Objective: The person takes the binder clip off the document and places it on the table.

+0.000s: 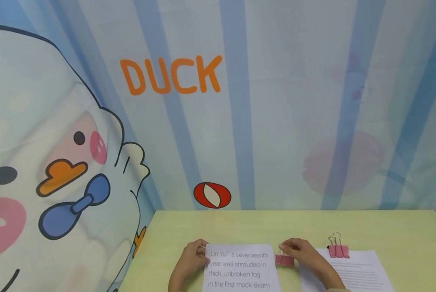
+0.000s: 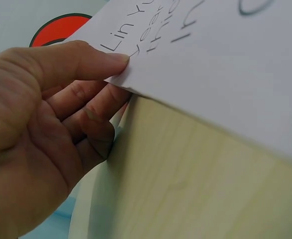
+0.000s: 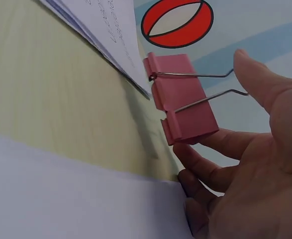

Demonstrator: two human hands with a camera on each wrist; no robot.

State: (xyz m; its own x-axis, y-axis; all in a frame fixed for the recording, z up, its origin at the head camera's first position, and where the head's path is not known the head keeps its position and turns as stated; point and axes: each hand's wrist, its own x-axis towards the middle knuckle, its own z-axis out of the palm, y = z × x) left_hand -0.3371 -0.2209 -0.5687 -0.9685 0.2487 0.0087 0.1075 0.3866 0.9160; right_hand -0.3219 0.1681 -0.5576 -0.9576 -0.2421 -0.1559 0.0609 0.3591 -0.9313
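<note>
My left hand pinches the left edge of a stack of printed paper near its top corner. In the left wrist view the thumb lies on the printed face and the other fingers are beneath the sheets. A pink binder clip is in my right hand, just right of that stack. The right wrist view shows the thumb on the wire handle of the binder clip, with fingers behind its body. The clip is apart from the paper, its wire handles pointing toward the hand.
On the right lies a second stack of printed paper, with another pink binder clip on its top edge. My right forearm crosses over its left side. The pale wooden table ends at a patterned curtain behind.
</note>
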